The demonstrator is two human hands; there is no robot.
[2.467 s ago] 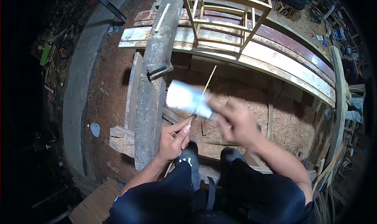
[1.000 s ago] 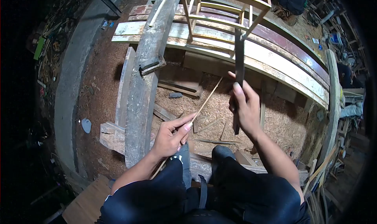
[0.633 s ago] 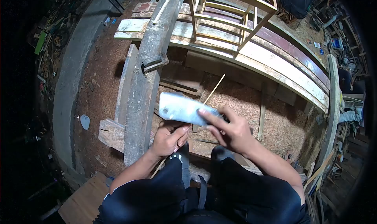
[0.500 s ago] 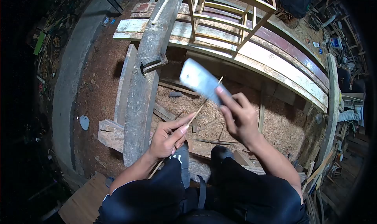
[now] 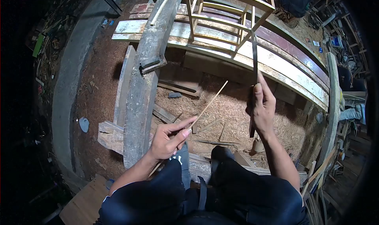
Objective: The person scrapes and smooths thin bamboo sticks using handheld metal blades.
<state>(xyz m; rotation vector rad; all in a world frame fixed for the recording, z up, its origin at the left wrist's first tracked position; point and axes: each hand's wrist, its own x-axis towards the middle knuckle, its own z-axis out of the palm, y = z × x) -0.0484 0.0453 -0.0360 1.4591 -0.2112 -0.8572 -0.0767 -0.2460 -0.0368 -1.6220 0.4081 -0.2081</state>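
A thin wooden stick (image 5: 215, 96) is pinched between the thumb and fingers of my left hand (image 5: 167, 141). It slants up to the right, and its lower end comes out beneath that hand near my knee. My right hand (image 5: 263, 112) grips a broad-bladed knife (image 5: 254, 55), whose blade points upward and shows almost edge-on. A gap separates the blade from the stick. Part of the knife's handle is hidden by my fingers, with its end visible below them.
A heavy wooden beam (image 5: 138, 94) runs along my left. Beyond, a slatted wooden frame (image 5: 221, 21) stands on long painted planks (image 5: 276, 61). Wood shavings (image 5: 276, 146) and offcuts cover the ground, and a small dark block (image 5: 175, 95) lies among them.
My right hand has moved right and turned the knife from flat-on, across the stick, to upright and edge-on, apart from it. My left hand stays nearly in place with the stick.
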